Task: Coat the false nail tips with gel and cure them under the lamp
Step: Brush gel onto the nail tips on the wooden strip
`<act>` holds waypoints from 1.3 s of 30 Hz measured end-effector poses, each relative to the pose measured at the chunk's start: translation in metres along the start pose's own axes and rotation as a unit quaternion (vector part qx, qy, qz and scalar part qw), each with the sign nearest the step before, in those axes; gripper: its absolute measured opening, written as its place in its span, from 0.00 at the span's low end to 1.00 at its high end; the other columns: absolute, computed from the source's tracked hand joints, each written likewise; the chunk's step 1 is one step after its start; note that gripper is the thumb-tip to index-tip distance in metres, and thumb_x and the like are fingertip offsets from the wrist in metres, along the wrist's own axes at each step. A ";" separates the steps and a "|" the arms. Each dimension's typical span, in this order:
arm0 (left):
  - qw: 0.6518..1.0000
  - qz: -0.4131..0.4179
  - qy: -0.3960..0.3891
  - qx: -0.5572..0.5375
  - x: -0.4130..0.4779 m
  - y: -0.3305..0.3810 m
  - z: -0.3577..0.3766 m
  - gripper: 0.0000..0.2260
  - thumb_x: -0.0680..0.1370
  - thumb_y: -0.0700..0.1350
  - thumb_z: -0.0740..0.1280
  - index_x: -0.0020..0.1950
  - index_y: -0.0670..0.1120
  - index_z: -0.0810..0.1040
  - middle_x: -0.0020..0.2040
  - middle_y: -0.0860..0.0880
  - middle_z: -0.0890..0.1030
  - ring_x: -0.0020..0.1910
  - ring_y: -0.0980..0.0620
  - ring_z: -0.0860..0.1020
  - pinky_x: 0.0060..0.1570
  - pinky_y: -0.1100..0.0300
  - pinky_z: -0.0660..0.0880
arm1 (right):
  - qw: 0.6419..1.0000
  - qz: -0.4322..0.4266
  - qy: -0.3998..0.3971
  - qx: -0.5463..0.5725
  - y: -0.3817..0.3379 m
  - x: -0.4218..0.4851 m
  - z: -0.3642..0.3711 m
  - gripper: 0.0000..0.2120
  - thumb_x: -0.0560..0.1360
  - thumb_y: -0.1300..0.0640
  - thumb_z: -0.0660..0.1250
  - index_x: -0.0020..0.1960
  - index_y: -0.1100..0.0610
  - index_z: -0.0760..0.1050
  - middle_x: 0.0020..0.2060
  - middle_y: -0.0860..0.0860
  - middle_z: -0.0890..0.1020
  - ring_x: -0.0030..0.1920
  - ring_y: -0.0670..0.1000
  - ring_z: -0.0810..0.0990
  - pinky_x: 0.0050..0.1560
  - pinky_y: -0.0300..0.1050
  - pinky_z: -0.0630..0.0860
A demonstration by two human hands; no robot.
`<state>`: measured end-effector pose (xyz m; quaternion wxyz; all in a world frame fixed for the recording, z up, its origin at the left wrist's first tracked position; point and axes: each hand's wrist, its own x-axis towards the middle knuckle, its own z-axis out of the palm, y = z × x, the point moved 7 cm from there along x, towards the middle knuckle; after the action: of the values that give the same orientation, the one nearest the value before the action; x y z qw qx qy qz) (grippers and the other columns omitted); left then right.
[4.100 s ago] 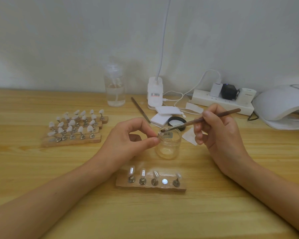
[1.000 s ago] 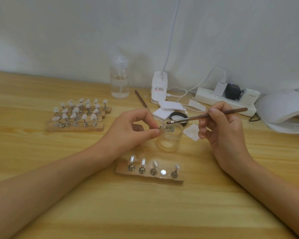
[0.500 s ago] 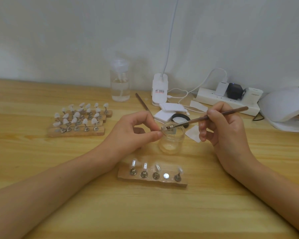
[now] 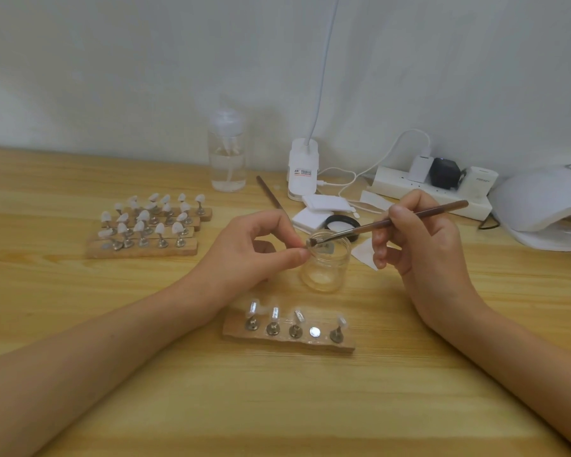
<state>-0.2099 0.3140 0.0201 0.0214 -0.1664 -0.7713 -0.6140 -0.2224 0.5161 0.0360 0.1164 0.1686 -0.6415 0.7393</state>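
Clear and tiny, the nail tip (image 4: 307, 247) is pinched between thumb and forefinger of the left hand (image 4: 257, 255), right at the rim of the glass jar (image 4: 325, 268). The right hand (image 4: 419, 245) grips a brush (image 4: 360, 229), its bristles at the tip. Nearer the person, a wooden stand (image 4: 277, 341) carries four tips and one bare metal disc. More stands (image 4: 145, 250) lie to the left on the worktop (image 4: 310, 407). The white lamp (image 4: 541, 206) sits far right.

a clear pump bottle (image 4: 227, 159) stood at the back of the wooden surface (image 4: 277, 407), beside a white clip-on device (image 4: 303, 169) with a rising cable. further right, a white power strip (image 4: 429, 192) held three plugs. white pads (image 4: 323, 206) lay in front.
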 end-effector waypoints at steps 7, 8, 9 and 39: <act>1.000 0.002 -0.002 0.003 -0.001 0.000 0.000 0.07 0.72 0.44 0.75 0.38 0.48 0.79 0.44 0.51 0.83 0.29 0.57 0.72 0.32 0.66 0.73 | 0.998 0.004 0.061 -0.013 -0.002 -0.001 -0.012 0.16 0.81 0.64 0.59 0.37 0.53 0.72 0.28 0.51 0.77 0.29 0.47 0.74 0.25 0.38 0.70; 1.000 0.002 -0.002 0.003 -0.001 0.000 0.000 0.07 0.72 0.44 0.75 0.39 0.47 0.79 0.44 0.50 0.83 0.29 0.57 0.71 0.33 0.66 0.73 | 0.997 0.003 0.075 -0.009 -0.004 -0.001 -0.016 0.19 0.81 0.64 0.59 0.34 0.50 0.72 0.28 0.50 0.76 0.28 0.46 0.74 0.25 0.37 0.69; 1.000 0.002 -0.002 0.004 -0.001 0.001 0.000 0.07 0.72 0.44 0.75 0.39 0.47 0.79 0.44 0.49 0.83 0.29 0.56 0.71 0.33 0.66 0.73 | 0.996 0.001 0.087 -0.010 -0.006 0.000 -0.020 0.21 0.81 0.63 0.59 0.32 0.47 0.72 0.27 0.50 0.76 0.28 0.46 0.72 0.24 0.36 0.68; 0.999 -0.016 0.023 -0.037 -0.007 0.023 -0.014 0.03 0.67 0.52 0.74 0.39 0.58 0.81 0.45 0.54 0.85 0.40 0.59 0.81 0.40 0.65 0.76 | 0.996 -0.034 0.045 0.069 -0.011 0.010 -0.036 0.05 0.70 0.63 0.54 0.36 0.57 0.66 0.27 0.51 0.72 0.24 0.48 0.66 0.23 0.35 0.62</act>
<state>-0.1986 0.3035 0.0438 0.0237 -0.1406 -0.7497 -0.6462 -0.2311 0.5533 0.0455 0.1580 0.1642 -0.5774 0.7840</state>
